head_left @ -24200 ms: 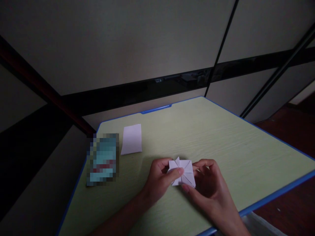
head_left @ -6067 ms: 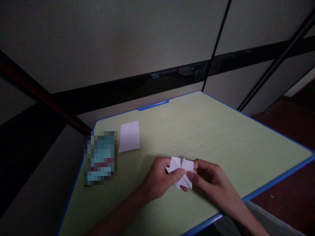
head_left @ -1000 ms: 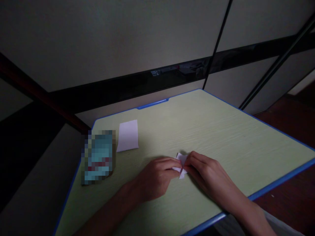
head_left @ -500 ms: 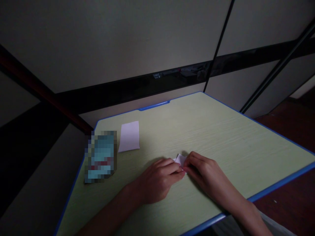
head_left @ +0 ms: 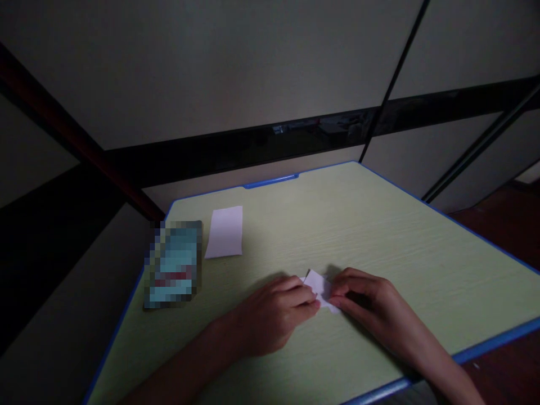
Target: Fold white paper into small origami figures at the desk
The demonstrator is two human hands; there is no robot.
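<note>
A small piece of white paper (head_left: 319,284), apparently folded, lies on the table between my hands, one corner pointing up and away from me. My left hand (head_left: 280,315) presses on its left side, with the fingers curled together over the edge. On its right side, my right hand (head_left: 367,301) pinches the paper between thumb and index finger. The fingers hide both ends of the paper, so the exact fold cannot be made out. Farther off to the left, a flat rectangular sheet of white paper (head_left: 225,232) lies apart from both hands.
A pixelated, bluish flat object (head_left: 175,264) lies at the left side of the table. The pale wood-grain tabletop (head_left: 337,219) has a blue edge and a blue strip (head_left: 272,181) at the far side. Behind it stand grey panels (head_left: 236,73) with a dark band.
My right hand has moved a little to the right, away from my left hand, and more of the small paper shows between them. The whole view has also shifted slightly.
</note>
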